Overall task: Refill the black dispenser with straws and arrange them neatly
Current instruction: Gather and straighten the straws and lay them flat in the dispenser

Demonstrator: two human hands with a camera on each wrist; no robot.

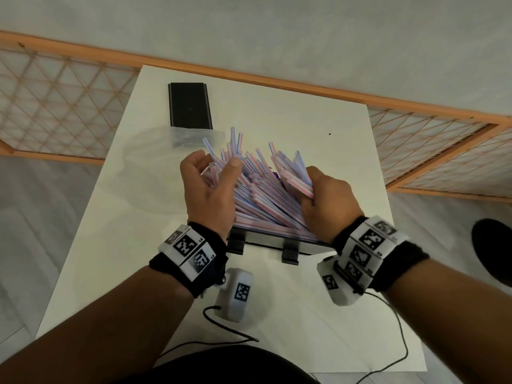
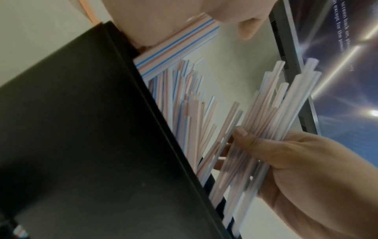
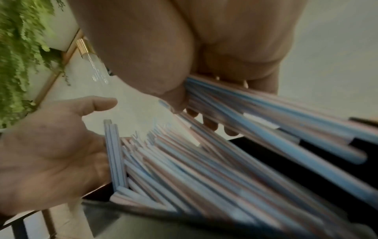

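Observation:
The black dispenser [image 1: 277, 243] stands on the white table [image 1: 304, 126] close to me, packed with red and blue striped straws [image 1: 263, 195] that fan out unevenly away from me. My left hand [image 1: 210, 187] cups the left edge of the fan, with a few straws between its thumb and curled fingers. My right hand [image 1: 327, 195] grips a separate bundle of straws at the right side. The left wrist view shows the dispenser's side wall [image 2: 81, 129] and the right hand [image 2: 286, 153] round its bundle. In the right wrist view the left hand [image 3: 51, 153] lies against the straws [image 3: 184, 169].
A flat black lid [image 1: 190, 105] lies at the table's far left, with a clear plastic bag [image 1: 155, 167] in front of it. An orange lattice fence [image 1: 55, 106] runs behind the table. Cables [image 1: 230, 328] trail over the near edge. A dark shoe [image 1: 496, 250] is on the floor at right.

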